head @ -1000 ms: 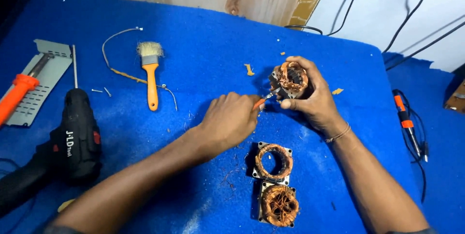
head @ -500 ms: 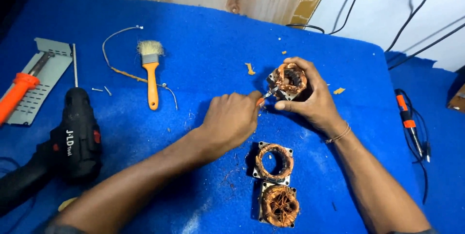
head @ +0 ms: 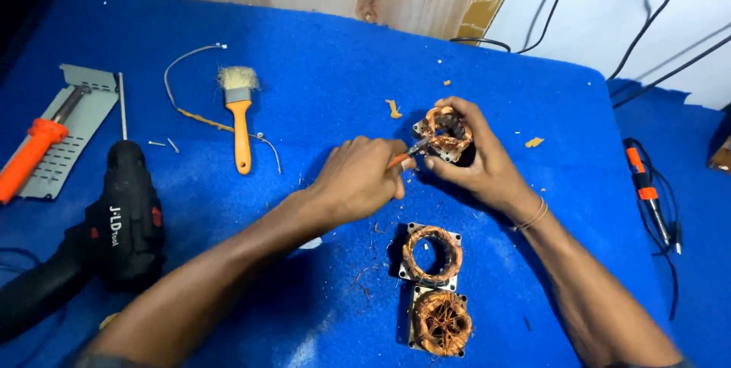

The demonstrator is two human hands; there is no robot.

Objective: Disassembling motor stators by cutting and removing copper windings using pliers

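Fingers of the right hand [head: 480, 162] curl around a small copper-wound motor stator [head: 444, 132], holding it tilted just above the blue cloth [head: 327, 94]. Those of the left hand [head: 358, 181] are pressed together, pinching a thin orange-handled tool [head: 403, 156] whose metal tip touches the stator's windings. Just below the hands, near the cloth's front edge, lie two more stators: one hollow ring in a square metal frame [head: 432, 254] and, touching it, one packed with tangled copper wire [head: 440, 322]. Copper scraps are scattered about them. To the left, well apart, lie an orange-handled paintbrush [head: 240, 120], a loose curved wire [head: 190, 59], a black cordless drill [head: 122, 219] and an orange screwdriver [head: 34, 155] resting on a grey metal plate [head: 84, 109]. At the far right lies an orange and black soldering iron [head: 643, 185] with its cord.
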